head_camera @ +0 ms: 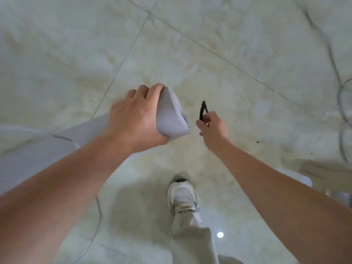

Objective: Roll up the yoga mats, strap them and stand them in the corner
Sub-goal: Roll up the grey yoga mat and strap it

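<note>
Fingers point(152, 90) of left hand point(133, 119) clamped round rolled mat point(171, 119), those of right hand point(213, 128) pinching black strap point(202, 110).
Both held up ahead of shoe point(182, 195); keep squeeze firm, cinch strap snugly round roll to stop unrolling.

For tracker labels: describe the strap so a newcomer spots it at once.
Above the pale tiled floor, find the right hand: a thin strap sticks up from its grip. Beside it the left hand grips a thick grey mat; the strap alone is black and narrow.
</note>
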The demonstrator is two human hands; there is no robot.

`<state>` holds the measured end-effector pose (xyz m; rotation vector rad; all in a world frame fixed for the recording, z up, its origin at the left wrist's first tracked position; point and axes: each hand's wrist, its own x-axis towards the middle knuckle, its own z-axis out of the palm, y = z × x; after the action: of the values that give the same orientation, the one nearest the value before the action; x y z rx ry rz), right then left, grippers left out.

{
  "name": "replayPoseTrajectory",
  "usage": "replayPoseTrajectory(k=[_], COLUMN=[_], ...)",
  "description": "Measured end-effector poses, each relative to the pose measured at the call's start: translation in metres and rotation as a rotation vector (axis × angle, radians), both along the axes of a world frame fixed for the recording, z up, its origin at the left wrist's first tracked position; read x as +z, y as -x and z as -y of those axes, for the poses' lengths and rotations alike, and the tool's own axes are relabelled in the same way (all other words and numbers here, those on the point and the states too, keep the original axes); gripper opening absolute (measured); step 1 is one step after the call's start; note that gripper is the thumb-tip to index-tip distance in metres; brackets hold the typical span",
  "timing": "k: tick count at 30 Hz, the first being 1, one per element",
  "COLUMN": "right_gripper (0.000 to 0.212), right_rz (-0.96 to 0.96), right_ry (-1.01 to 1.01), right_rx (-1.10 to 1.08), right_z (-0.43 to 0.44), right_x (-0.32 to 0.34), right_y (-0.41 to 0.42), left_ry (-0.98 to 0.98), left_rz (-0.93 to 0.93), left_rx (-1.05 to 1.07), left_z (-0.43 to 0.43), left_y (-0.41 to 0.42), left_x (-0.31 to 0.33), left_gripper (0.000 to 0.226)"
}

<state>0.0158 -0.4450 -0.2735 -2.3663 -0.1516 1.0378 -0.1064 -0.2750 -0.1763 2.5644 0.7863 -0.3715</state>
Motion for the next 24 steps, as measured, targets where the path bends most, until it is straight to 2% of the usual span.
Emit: replayPoseTrajectory(k=[2, 5, 8, 13, 17, 20, 22, 24], right_gripper=[0.007, 0.003, 0.019, 0.013, 0.02, 0.022, 0.025, 0.026], right_rz=[-0.016, 0.063, 0.226, 0.552, 0.678, 0.742, 0.778, 0.807], right_ry=[-0.213, -0.444, -0.557, -0.714, -0.767, -0.728, -0.681, -0.645], right_rx=[-0.085, 0.025, 0.271, 0.707, 0.929, 1.013, 1.019, 1.031], right_z=[-0.024, -0.064, -0.099, -0.146, -0.164, -0.163, -0.162, -0.16], right_x=[0.069, 0.17, 0.256, 0.365, 0.418, 0.431, 0.434, 0.437], right_y=[0.013, 0.043, 0.076, 0.131, 0.184, 0.216, 0.233, 0.247], left_ry=[0.014, 0.051, 0.147, 0.262, 0.279, 0.321, 0.315, 0.542], left_rz=[0.046, 0.17, 0.35, 0.647, 0.879, 0.956, 0.851, 0.729], left_rx=[0.063, 0.212, 0.442, 0.793, 0.938, 0.841, 0.806, 0.922], left_z=[-0.013, -0.039, -0.069, -0.086, -0.076, -0.072, -0.072, -0.075], left_y=[0.009, 0.03, 0.068, 0.153, 0.203, 0.232, 0.256, 0.284], left_x=[0.041, 0.109, 0.179, 0.265, 0.304, 0.317, 0.326, 0.341], left_gripper=[0.108, 0.111, 0.109, 0.111, 0.105, 0.101, 0.091, 0.082])
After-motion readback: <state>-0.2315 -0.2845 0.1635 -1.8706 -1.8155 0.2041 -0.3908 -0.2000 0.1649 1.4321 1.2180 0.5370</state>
